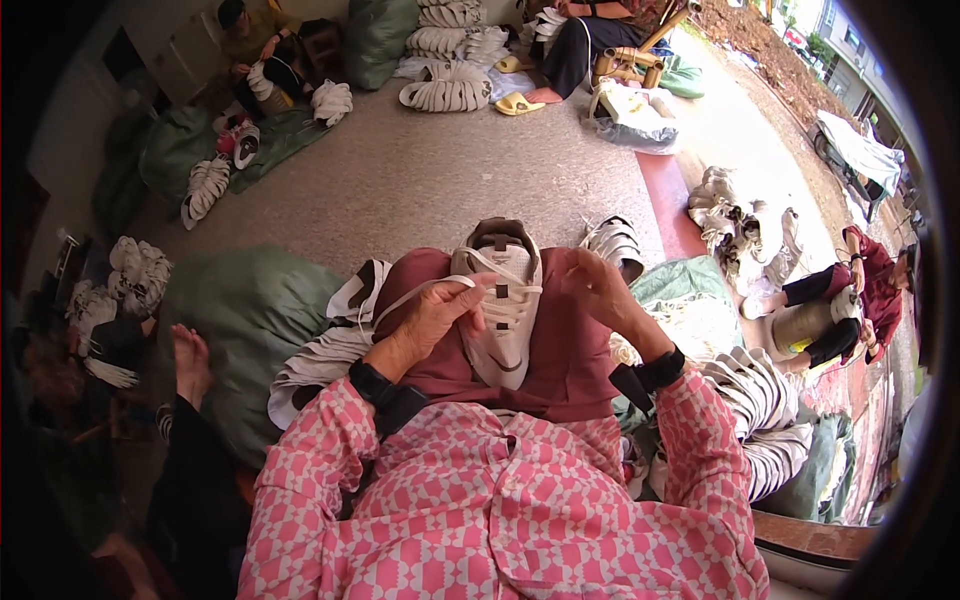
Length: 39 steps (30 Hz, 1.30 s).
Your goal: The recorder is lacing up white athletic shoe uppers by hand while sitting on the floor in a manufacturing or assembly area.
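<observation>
At the left, a green sack (250,340) is seen, with a stack of pale shoe uppers (318,368) set between it and the lap. The white lace (402,299) is pinched in the grip of the left hand (438,318), its thumb and forefinger held beside the laces. The pale shoe upper (508,348) is rested upright between the dark red trouser legs (570,352), its toe pointed toward the wearer. Beside it, the right hand (602,292) is held with bent fingers; whether anything is gripped there cannot be told. Farther right, more uppers (752,395) are piled.
</observation>
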Tool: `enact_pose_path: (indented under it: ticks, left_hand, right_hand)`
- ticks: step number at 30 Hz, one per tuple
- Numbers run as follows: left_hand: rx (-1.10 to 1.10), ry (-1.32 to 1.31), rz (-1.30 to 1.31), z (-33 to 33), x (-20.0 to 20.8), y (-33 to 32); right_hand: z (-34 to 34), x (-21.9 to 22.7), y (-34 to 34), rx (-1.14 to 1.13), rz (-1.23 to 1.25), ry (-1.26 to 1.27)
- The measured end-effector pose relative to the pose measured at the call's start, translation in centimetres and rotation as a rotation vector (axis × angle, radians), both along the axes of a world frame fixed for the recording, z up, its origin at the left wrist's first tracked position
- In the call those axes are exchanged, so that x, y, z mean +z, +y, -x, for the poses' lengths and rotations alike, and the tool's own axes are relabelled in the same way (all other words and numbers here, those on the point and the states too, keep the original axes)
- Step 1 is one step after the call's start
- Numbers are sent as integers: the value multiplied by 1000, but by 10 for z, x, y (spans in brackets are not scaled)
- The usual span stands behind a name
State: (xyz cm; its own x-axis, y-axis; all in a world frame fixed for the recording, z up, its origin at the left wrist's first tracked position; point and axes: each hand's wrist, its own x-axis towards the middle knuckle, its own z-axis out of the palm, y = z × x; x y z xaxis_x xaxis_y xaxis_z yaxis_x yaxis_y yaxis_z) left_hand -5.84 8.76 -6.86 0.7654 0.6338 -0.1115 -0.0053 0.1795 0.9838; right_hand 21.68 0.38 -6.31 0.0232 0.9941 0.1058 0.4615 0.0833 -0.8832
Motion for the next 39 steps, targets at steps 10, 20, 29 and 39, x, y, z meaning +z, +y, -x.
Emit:
enact_pose_path:
  ticks: [10,20,29,39]
  left_hand:
    - [208,-214,178,8,-17,0]
    - [551,-605,489,78,-1,31]
    - [593,-957,451,156,6,17]
    - [728,-1048,302,219,-19,17]
  right_hand:
    - [34,24,16,89,-430,-389]
    - [43,20,44,177,-254,-684]
    - [50,40,28,89,-88,12]
    - [-67,77,-84,36,-383,923]
